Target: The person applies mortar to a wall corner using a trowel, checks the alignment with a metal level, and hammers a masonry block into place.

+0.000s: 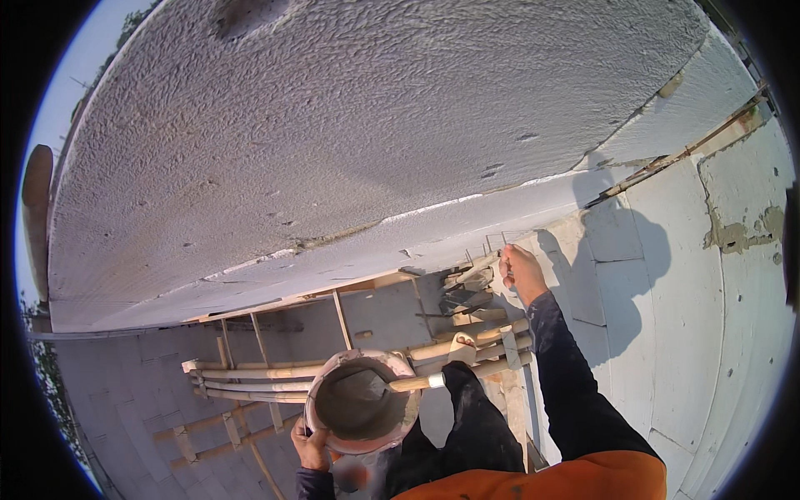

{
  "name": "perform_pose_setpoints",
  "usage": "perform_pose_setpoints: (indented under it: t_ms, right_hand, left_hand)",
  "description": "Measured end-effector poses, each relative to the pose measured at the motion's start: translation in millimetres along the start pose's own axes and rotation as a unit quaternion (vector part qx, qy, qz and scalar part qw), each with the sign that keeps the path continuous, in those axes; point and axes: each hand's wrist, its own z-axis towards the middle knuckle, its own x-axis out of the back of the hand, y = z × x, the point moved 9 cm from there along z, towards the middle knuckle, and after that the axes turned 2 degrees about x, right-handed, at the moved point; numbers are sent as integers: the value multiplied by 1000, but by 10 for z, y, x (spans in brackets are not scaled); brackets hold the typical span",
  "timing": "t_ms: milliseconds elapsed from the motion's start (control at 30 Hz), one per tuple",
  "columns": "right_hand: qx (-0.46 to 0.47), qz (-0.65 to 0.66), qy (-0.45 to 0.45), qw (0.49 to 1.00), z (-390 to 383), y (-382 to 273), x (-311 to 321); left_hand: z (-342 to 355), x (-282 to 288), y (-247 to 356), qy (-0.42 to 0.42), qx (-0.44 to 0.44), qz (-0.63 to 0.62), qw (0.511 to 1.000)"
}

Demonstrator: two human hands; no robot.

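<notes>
A round pinkish bucket (403, 367) of wet grey mortar (360, 404) is at the lower middle, in front of my legs. My left hand (312, 445) is closed on its near-left rim. A trowel (408, 385) rests in the bucket, its blade in the mortar and its wooden handle with a white end sticking out over the right rim. My right hand (522, 273) is raised on an outstretched arm close to the block wall, fingers curled closed. Thin wire-like lines show beside its fingers; whether it grips them I cannot make out.
A big pale block wall (375, 125) with rough joints fills the top, and another block wall (667, 308) carries my shadow at right. My foot (462, 347) stands on bamboo scaffold poles (258, 372), with a drop beneath. Wood scraps (471, 300) lie by the corner.
</notes>
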Motion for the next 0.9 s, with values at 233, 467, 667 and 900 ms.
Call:
perform_pose_setpoints:
  t_ms: [233, 467, 667, 900]
  right_hand:
    - [-25, -19, -1, 1000, -61, 53, 78]
    - [-88, 35, -59, 994, -435, 382, 68]
    - [-41, 105, -78, 991, -641, 292, -5]
    - [-32, 11, -21, 999, 28, 65, -354]
  left_hand:
    - [-39, 84, 28, 23, 5, -15, 1000]
    - [-114, 191, 165, 16, 3, -10, 1000]
    - [-20, 68, 226, -26, 15, -30, 999]
    - [-225, 52, 194, -16, 11, -92, 996]
